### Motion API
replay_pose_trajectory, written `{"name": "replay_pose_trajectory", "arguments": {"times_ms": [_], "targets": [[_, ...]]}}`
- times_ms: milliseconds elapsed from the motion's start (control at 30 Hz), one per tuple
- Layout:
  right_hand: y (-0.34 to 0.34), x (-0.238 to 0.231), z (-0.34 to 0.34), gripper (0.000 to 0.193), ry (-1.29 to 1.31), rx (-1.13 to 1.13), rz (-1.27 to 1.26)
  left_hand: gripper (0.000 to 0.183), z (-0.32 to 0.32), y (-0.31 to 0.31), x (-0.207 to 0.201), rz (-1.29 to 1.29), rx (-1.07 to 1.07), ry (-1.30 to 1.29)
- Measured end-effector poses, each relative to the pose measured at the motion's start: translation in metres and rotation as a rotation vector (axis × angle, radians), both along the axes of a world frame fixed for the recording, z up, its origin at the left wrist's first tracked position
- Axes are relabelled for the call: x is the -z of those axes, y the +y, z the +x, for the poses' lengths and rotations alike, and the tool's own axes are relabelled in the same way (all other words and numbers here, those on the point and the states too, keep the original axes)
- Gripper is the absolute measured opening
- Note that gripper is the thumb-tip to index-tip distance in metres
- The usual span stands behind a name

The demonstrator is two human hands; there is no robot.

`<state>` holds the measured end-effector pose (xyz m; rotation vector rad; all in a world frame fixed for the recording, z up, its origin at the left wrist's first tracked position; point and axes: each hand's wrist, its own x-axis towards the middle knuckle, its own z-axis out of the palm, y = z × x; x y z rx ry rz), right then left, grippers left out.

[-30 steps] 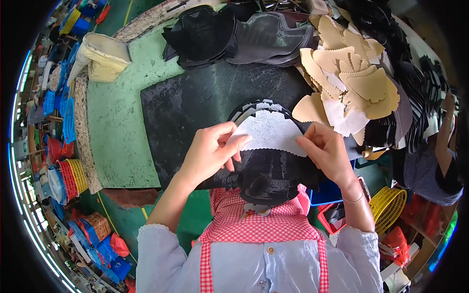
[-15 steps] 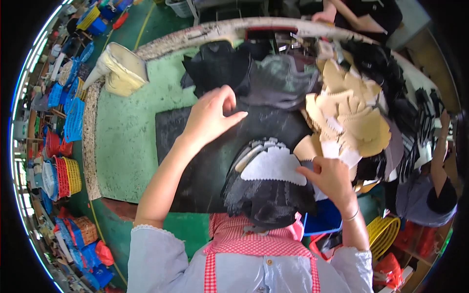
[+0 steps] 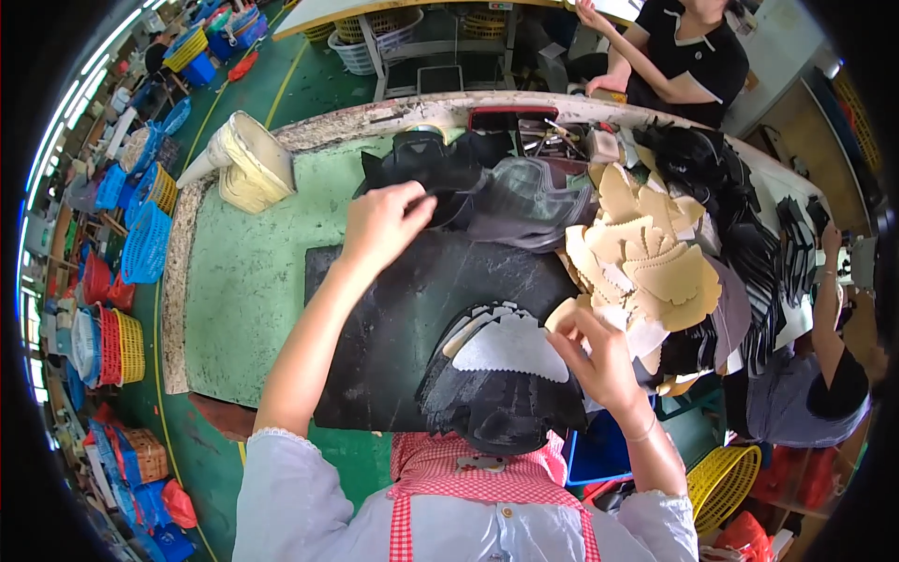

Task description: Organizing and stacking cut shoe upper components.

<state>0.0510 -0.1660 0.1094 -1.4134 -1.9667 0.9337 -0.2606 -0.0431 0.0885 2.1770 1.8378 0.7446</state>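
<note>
White zigzag-edged cloth piece (image 3: 510,348): now released on black layered stack (image 3: 468,391); left hand (image 3: 386,220) freed, moved to far black sheets (image 3: 407,159); right hand (image 3: 595,356) beside; fingers' closure unclear.

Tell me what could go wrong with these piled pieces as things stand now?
The dark stack, with a white piece on top, seems to jut past the near edge of the black board, so a nudge from the apron might shift it.
The tan pieces lie in a loose heap close to the right hand; a brush could slide some off.
The left hand is by the black pieces, and could disturb that pile.
</note>
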Motion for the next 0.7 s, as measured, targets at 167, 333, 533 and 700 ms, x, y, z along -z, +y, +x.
{"name": "replay_pose_trajectory", "arguments": {"times_ms": [167, 333, 533, 700], "targets": [[0.039, 0.011, -0.069, 0.030, 0.009, -0.363, 0.542, 0.021, 0.033, -0.046, 0.042, -0.431, 0.135, -0.210], [0.050, 0.062, -0.075, 0.041, -0.174, -0.293, 0.339, 0.018, -0.003, -0.034, 0.068, -0.280, 0.045, -0.717], [0.045, 0.064, -0.039, 0.029, 0.088, -0.309, 0.273, 0.020, -0.082, -0.036, -0.057, 0.566, -0.342, -0.976], [0.061, 0.044, 0.068, 0.030, -0.207, 0.233, 0.355, 0.039, -0.039, -0.076, -0.065, 0.097, -0.203, -0.765]]}}
